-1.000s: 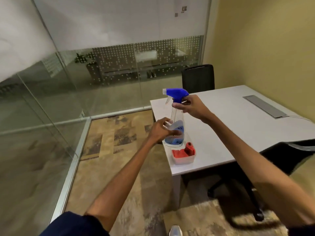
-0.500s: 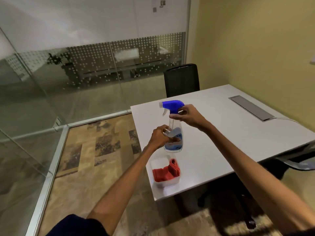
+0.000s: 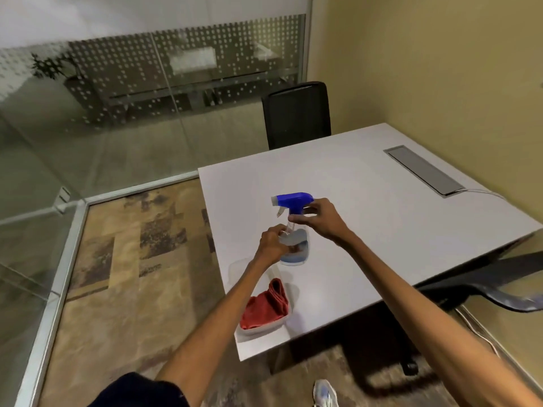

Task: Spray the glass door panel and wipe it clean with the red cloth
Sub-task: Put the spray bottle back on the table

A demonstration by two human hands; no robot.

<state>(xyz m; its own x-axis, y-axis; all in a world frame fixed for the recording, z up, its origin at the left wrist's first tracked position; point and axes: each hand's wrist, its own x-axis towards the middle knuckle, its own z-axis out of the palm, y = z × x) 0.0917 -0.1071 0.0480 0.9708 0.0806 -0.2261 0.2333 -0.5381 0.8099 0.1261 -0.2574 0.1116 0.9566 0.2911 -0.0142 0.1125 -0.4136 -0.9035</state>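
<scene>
Both hands grip the bottle (image 3: 294, 242) standing on the worktop (image 3: 382, 218): left hand (image 3: 271, 242) wrapped around its body, right hand (image 3: 318, 218) pinching the neck under the blue trigger. The cloth (image 3: 264, 306) lies in a tub (image 3: 244, 330) at 6 o'clock of the bottle. The glass (image 3: 88, 127), at 10 o'clock, appears unsprayed; spraying and wiping both remain.

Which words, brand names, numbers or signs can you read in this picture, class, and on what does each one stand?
None can be read.
Spray bottle: its label shows a grey and blue pattern, but any print is too blurred to read.
Glass wall: only a frosted dot pattern, no letters.
White table, red cloth and its clear container: no text visible.
</scene>
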